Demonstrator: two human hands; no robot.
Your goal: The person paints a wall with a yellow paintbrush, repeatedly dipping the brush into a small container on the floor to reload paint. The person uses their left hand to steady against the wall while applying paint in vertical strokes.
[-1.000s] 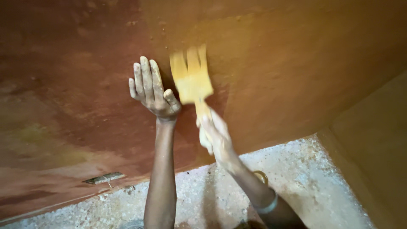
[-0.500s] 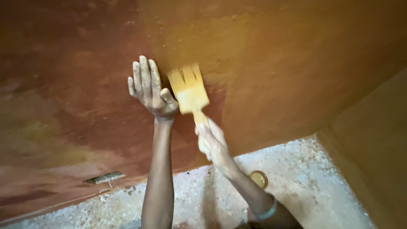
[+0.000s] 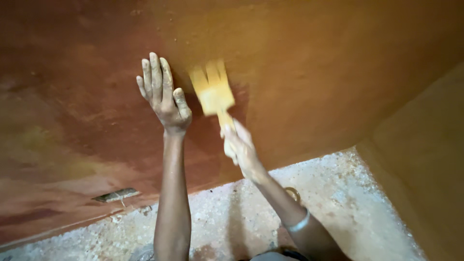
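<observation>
The right hand (image 3: 241,147) is closed around the handle of a wide paintbrush (image 3: 212,92), its bristles loaded with ochre-yellow paint and pressed flat against the reddish-brown wall (image 3: 77,106). The brush is blurred, so the bristle edge is hard to trace. Above and to the right of it the wall carries a fresh yellow-brown coat (image 3: 314,53). The left hand (image 3: 164,96) lies open, palm flat on the wall just beside the brush, 4 fingers spread upward and dusted with pale powder; it holds nothing. On the speckled floor (image 3: 348,188), a small round tin (image 3: 291,193), perhaps holding paint, sits half hidden behind the right forearm, which wears a pale bangle (image 3: 298,223). A flat grey scrap (image 3: 115,195) lies by the wall's foot.
</observation>
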